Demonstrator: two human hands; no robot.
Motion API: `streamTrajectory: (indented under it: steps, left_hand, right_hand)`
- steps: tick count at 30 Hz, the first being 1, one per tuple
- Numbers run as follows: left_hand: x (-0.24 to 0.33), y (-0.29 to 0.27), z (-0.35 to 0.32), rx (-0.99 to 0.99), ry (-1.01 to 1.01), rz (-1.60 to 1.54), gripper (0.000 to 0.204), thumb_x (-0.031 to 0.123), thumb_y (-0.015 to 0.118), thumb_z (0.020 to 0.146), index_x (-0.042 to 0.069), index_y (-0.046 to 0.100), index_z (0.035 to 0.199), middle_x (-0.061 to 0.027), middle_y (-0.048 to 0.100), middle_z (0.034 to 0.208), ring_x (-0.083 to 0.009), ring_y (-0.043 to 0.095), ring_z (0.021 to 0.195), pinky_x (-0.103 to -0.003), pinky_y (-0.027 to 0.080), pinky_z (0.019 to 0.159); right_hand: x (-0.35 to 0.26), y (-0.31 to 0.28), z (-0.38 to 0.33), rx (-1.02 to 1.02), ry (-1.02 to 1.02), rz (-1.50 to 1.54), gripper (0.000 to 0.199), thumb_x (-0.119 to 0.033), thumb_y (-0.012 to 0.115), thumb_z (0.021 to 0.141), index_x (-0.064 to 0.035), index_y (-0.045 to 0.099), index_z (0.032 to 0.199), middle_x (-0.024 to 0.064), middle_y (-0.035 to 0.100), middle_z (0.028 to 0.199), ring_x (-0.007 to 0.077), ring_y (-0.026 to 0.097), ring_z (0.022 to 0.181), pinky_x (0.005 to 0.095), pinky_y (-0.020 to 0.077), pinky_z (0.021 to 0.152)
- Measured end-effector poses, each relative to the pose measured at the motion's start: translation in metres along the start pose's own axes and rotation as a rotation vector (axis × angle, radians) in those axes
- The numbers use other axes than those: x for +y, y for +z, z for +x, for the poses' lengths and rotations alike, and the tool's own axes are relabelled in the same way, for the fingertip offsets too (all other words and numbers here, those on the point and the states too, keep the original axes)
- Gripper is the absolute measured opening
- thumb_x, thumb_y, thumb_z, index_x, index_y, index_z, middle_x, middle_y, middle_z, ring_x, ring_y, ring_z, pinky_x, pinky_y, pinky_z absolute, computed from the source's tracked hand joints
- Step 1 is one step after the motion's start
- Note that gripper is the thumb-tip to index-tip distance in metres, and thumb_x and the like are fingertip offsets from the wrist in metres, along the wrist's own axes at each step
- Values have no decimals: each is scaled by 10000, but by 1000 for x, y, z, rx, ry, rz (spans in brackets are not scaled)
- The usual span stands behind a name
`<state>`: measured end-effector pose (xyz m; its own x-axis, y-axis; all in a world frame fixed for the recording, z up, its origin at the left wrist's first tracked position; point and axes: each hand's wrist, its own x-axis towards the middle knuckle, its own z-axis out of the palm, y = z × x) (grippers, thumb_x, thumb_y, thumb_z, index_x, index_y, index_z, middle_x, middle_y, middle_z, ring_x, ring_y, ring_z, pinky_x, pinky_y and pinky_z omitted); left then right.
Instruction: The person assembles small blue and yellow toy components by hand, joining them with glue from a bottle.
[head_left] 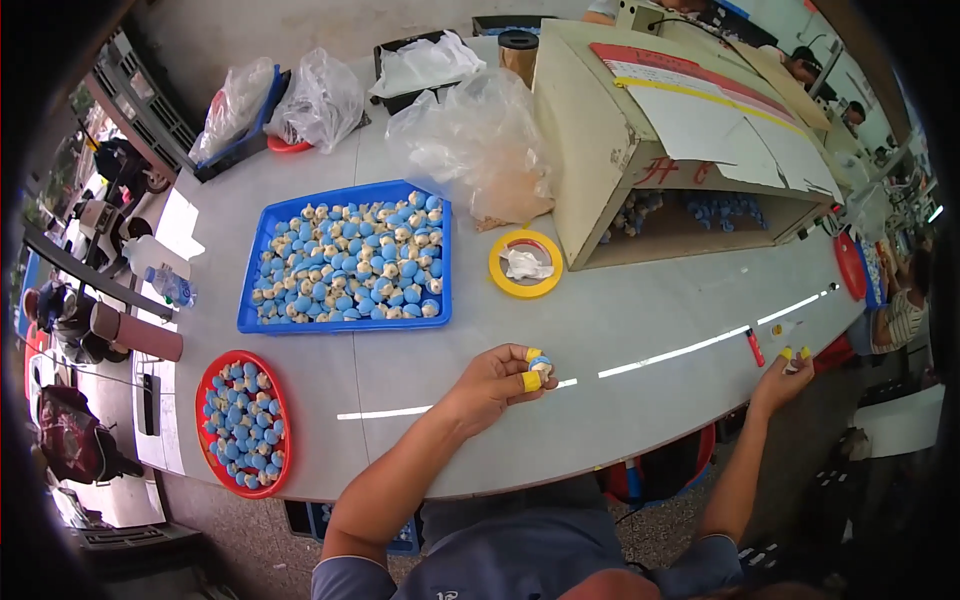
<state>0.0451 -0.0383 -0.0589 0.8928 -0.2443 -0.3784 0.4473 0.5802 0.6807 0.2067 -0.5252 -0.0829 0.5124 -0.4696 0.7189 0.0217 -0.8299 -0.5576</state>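
My left hand [485, 388], with yellow wraps on thumb and forefinger, pinches a small blue-and-cream figure piece [541, 365] above the table's front part. Further right, my right hand [780, 382] has its yellow-wrapped fingertips drawn together. Something pale shows between them, too small to name. Just left of that hand lies a red pen-like tool [755, 347], with a small yellow item [777, 330] beyond it. A blue tray [446, 250] full of similar blue-and-cream pieces stands behind my left hand. At the near left, a round red basket [288, 440] holds more of them.
A yellow tape roll [497, 279] with crumpled white paper inside lies mid-table, before a box-like shelf [590, 150] containing blue pieces. Plastic bags [470, 140] and a black bin [385, 95] line the back. A pink bottle [140, 333] sits left. Another person [895, 318] is at far right.
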Motion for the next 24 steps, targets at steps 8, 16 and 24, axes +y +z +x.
streamTrajectory:
  steps: [8, 16, 24]
  left_hand:
    - [4, 3, -8, 55, -3, 41, 326, 13, 636, 860, -2, 514, 1162, -125, 611, 1118, -258, 629, 1038, -320, 508, 908]
    - [0, 3, -4, 63, 7, 25, 289, -13, 653, 843, -19, 501, 1089, -144, 620, 1086, -262, 635, 1030, -336, 510, 910]
    - [-1, 0, -2, 9, 9, 54, 309, 26, 651, 856, -17, 516, 1130, -126, 625, 1073, -237, 641, 1013, -309, 520, 876]
  right_hand:
    - [-144, 67, -5, -471, -406, 293, 198, 35, 572, 801, -2, 600, 993, 146, 635, 905, 304, 616, 778, 356, 493, 697]
    - [-144, 183, 30, -596, -416, -129, 351, -84, 596, 776, -69, 588, 1127, 161, 671, 953, 351, 638, 874, 430, 516, 758]
    - [-130, 182, 23, -550, -502, 69, 307, -16, 589, 776, -42, 625, 1080, 147, 682, 924, 301, 671, 833, 380, 536, 708]
